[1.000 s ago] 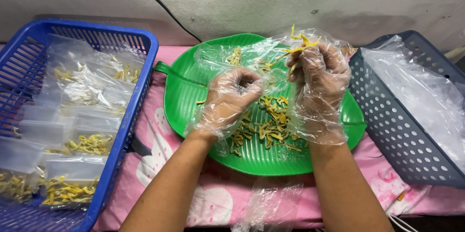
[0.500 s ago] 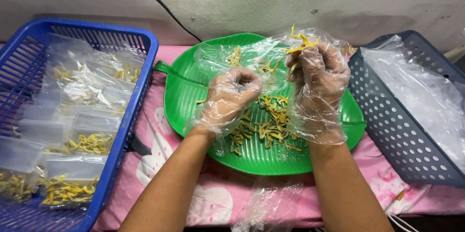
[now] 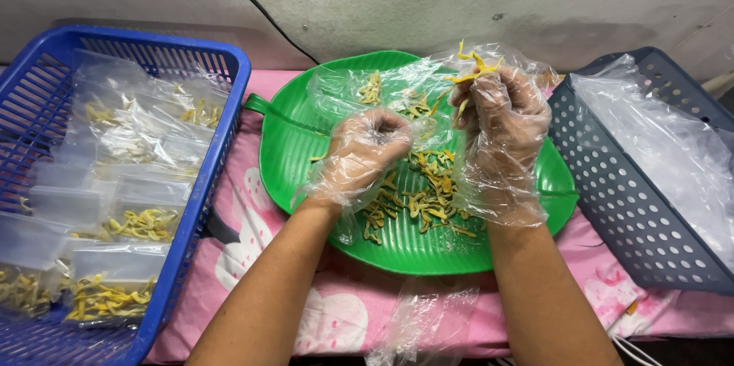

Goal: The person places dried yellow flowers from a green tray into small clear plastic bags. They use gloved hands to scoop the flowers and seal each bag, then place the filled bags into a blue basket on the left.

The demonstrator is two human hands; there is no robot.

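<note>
Green plastic, leaf-shaped and ribbed, fills the middle of the shot: a leaf-shaped green tray (image 3: 306,159) sitting on a pink flowered cloth (image 3: 252,259), with a loose scatter of yellow dried strips (image 3: 424,198) across its centre. Both hands wear thin clear disposable gloves. The right hand (image 3: 501,117) is raised over the far side of the tray, fingers pinched shut on a small tuft of yellow strips (image 3: 474,68) that pokes up above the fingertips. The left hand (image 3: 367,148) is curled into a loose fist just above the heap, gripping the edge of a small clear plastic bag (image 3: 382,91) that spreads toward the right hand. It looks like the filling step, a pinch held at the bag; the next move would need the bag's mouth held open and the strips lowered in cleanly. Whether that mouth is open is hard to tell, since film and glove blur together, and what the left fist encloses is hidden. At the left, a blue plastic basket (image 3: 222,106) holds filled clear packets of the same strips, cut off by the frame. At the right, a grey perforated basket (image 3: 612,175) holds clear plastic sheets, also cropped.
</note>
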